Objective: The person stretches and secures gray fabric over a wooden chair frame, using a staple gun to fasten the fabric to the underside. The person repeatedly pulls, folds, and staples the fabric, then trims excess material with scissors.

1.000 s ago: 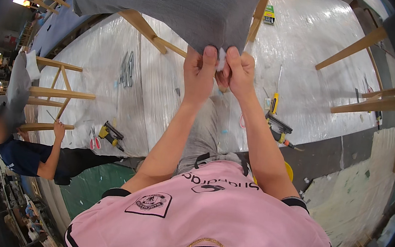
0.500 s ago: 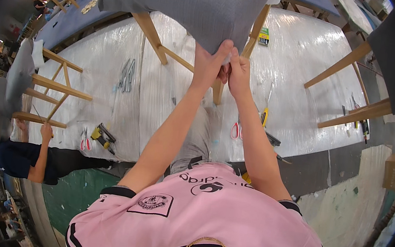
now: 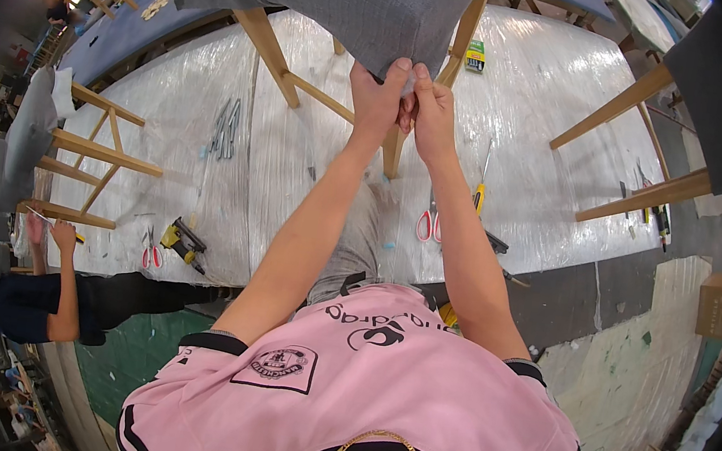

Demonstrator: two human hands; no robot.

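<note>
A chair with a grey fabric seat (image 3: 334,6) and pale wooden legs stands before me on the plastic-covered table. My left hand (image 3: 378,97) grips the fabric at the seat's near corner, its thumb pressed on the cloth. Right beside it, my right hand (image 3: 431,112) pinches the same corner, and both thumbs almost meet. The undersides of my fingers are partly hidden beneath the corner. One wooden leg (image 3: 392,153) comes down just below my hands.
Red-handled scissors (image 3: 425,224), a yellow-handled screwdriver (image 3: 479,199) and a dark stapler (image 3: 496,243) lie by my right forearm. A yellow-black staple gun (image 3: 182,244) lies left. Other chairs flank me. At left a co-worker (image 3: 46,295) works on one. A green box (image 3: 475,57) sits behind.
My view has shifted slightly, so the chair and tools sit a little differently in it. Both hands keep hold of the seat corner; my right thumb has moved up on the fabric.
</note>
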